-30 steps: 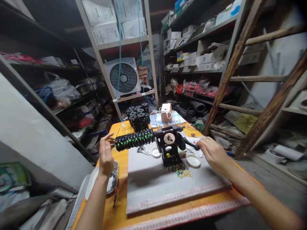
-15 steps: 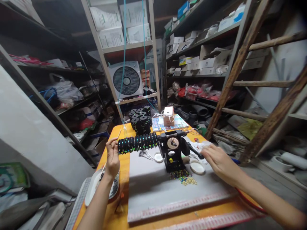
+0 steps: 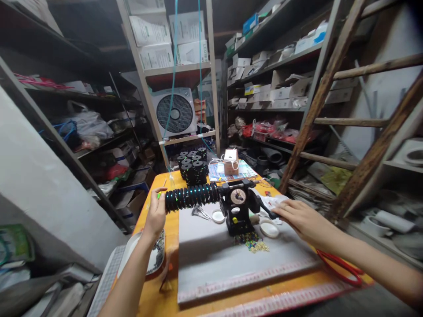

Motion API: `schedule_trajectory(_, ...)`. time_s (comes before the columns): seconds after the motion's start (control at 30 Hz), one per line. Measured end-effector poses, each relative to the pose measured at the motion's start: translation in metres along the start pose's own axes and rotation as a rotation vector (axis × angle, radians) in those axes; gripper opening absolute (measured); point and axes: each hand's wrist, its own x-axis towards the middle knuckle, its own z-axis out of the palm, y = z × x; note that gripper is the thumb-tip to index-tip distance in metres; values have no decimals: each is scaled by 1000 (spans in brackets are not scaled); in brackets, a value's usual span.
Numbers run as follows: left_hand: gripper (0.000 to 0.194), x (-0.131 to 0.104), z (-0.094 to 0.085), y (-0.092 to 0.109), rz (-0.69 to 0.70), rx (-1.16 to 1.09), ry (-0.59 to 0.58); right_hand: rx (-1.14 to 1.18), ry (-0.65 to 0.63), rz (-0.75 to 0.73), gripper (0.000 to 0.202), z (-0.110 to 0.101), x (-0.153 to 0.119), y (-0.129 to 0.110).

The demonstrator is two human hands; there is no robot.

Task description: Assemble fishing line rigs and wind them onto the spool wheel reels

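Note:
A black hand-cranked winding machine (image 3: 238,207) with a round dial stands on a grey board (image 3: 211,268). From its left side a long black ribbed roll (image 3: 190,197), dotted with coloured bits, sticks out level. My left hand (image 3: 155,213) is at the roll's free end with its fingers closed; a small bright green bit shows by the fingertips, but what they pinch is unclear. On the right, my right hand (image 3: 292,215) has its fingers over the end of the black crank handle (image 3: 269,211). Small coloured beads (image 3: 247,238) and pale yellow ones (image 3: 259,247) lie before the base.
Several black rolls (image 3: 193,167) stand upright at the table's back, near a small box (image 3: 231,163) with a white cable. A white tray (image 3: 132,244) of small dark pieces sits at left. Round white lids (image 3: 269,229), a red looped item (image 3: 343,268), and a wooden ladder (image 3: 307,119) are also around.
The crank handle and my right hand have shifted slightly left. Different coloured bits face me on the roll, which appears turned. The view has swung a little, showing more of the red looped item.

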Motion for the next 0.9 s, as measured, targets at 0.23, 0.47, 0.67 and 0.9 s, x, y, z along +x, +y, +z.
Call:
schedule_trajectory(0.23, 48, 3, -3, 7, -113, 4, -109, -179, -63, -37, 20, 27, 44, 11)
schedule_trajectory(0.47, 52, 6, -8, 6, -119, 16, -149, -287, 101, 20, 23, -18, 77, 24)
schedule_trajectory(0.67, 49, 7, -13, 6, -129, 20, -192, -257, 194, -110, 35, -27, 4, 3)
schedule_trajectory(0.9, 48, 4, -13, 12, -151, -11, -196, -244, 176, -58, 24, 20, 61, 17)
